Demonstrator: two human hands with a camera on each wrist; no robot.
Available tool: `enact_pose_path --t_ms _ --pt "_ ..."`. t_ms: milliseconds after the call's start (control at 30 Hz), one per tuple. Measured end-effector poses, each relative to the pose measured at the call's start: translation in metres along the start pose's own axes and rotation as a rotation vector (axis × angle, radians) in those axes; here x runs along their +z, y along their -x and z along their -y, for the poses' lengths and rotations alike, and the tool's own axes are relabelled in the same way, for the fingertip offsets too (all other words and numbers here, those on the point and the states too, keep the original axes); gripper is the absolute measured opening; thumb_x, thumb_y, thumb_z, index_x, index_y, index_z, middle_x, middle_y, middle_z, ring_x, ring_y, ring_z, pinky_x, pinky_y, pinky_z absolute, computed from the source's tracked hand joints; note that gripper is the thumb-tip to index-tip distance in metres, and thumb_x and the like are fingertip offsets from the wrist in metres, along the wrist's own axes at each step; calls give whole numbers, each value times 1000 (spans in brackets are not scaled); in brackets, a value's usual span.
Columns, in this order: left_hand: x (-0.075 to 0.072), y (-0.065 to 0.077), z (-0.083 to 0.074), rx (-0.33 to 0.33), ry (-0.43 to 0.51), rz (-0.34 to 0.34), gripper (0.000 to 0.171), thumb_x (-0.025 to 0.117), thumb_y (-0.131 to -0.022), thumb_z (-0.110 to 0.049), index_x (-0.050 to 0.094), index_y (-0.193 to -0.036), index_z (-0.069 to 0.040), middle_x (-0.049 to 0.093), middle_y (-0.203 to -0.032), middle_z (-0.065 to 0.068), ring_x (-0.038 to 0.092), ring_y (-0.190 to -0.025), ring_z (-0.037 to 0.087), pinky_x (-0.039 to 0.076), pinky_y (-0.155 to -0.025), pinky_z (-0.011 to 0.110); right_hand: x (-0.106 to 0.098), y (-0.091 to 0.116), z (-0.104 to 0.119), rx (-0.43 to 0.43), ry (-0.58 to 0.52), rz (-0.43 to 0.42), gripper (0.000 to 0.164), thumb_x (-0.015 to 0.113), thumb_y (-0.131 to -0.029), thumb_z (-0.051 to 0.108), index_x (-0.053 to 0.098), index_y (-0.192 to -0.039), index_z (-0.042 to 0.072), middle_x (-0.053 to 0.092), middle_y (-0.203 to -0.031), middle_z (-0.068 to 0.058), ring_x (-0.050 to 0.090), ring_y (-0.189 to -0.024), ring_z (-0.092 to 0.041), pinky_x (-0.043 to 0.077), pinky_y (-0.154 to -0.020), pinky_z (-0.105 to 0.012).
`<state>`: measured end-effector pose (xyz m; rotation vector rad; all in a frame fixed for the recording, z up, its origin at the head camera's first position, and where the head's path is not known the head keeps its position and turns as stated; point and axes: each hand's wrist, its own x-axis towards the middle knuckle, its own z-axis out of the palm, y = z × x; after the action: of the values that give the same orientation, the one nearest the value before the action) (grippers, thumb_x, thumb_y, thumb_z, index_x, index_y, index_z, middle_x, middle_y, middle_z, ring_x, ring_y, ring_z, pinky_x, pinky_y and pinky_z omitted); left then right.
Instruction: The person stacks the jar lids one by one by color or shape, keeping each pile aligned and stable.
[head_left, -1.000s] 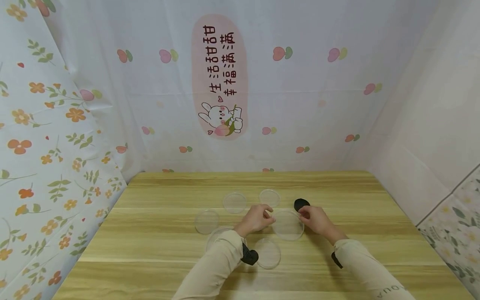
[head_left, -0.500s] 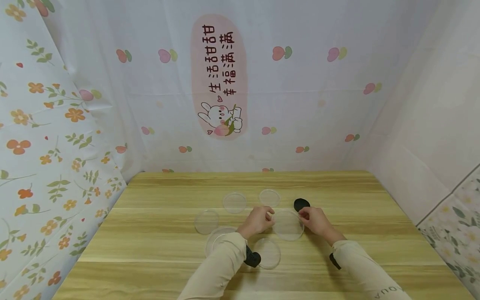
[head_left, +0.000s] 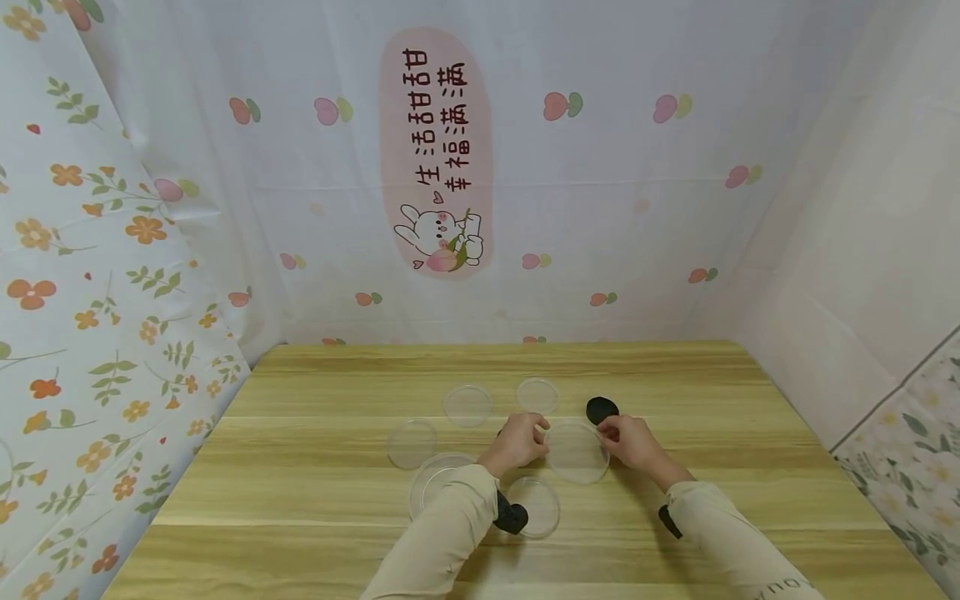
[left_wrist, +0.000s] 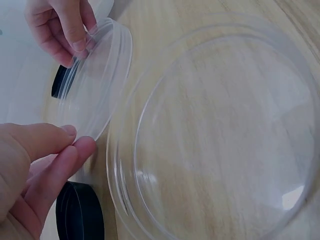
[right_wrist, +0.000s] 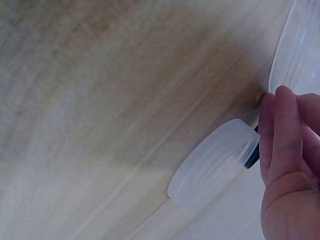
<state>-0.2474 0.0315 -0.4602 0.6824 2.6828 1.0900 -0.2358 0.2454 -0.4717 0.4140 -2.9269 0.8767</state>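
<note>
A clear round petri dish [head_left: 577, 457] is between my two hands, tilted in the left wrist view. My left hand [head_left: 517, 440] pinches its near left rim with thumb and fingertips. On the opposite rim, the thumb and fingers of my right hand [head_left: 632, 440] hold the edge. A black disc [head_left: 601, 408] lies just behind the right hand. Another dark round piece [left_wrist: 80, 212] shows beside the left fingers in the left wrist view. Under the left forearm, a larger clear dish [head_left: 423, 481] is partly covered.
More clear dishes lie around: a left one [head_left: 412, 443], two behind [head_left: 468, 405] and a front one [head_left: 542, 508] partly behind the left wrist camera [head_left: 512, 517]. They stand on a wooden table [head_left: 300, 533], with printed cloth [head_left: 600, 183] hanging at the back and sides.
My left forearm and hand have shifted slightly to the right, uncovering more of the large dish beneath. The right hand stays at the petri dish's rim with hardly any movement.
</note>
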Motion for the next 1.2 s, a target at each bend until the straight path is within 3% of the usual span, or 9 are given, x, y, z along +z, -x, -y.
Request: enact_pose_path --t_ms 333,633,867,1100,1200 --pt "-1 -2 -5 -86 40 25 31 66 -73 2 61 -103 4 63 -76 6 62 -65 12 48 -57 20 -1 2 -1 -8 -55 32 11 60 -79 -3 62 -88 -9 61 -76 -10 59 -70 -22 49 -61 -29" --pt "-1 -1 -4 -63 41 33 31 66 -72 3 62 -102 6 63 -76 7 62 -61 12 48 -58 18 -1 4 -4 -44 -70 5 12 60 -78 -4 64 -89 -9 63 -77 -12 60 -69 -22 49 -60 -27" --pt "-3 -1 -4 -3 107 -50 28 64 -72 4 63 -99 6 63 -74 10 62 -60 15 46 -54 19 -8 5 -2 -28 -98 -50 16 60 -78 -3 64 -92 -7 64 -79 -13 60 -69 -21 48 -58 -25" --pt "-6 0 -1 -30 239 -104 29 62 -75 2 63 -104 5 62 -78 11 63 -58 19 45 -47 18 -14 2 5 24 -163 -72 17 60 -78 -4 64 -95 -8 64 -82 -14 59 -72 -21 47 -59 -24" --pt "-8 0 2 -15 242 -142 28 61 -76 1 63 -104 3 63 -79 10 63 -56 20 47 -51 19 -15 -1 10 40 -192 -64 18 59 -79 -4 63 -96 -8 63 -84 -16 59 -73 -22 48 -60 -25"
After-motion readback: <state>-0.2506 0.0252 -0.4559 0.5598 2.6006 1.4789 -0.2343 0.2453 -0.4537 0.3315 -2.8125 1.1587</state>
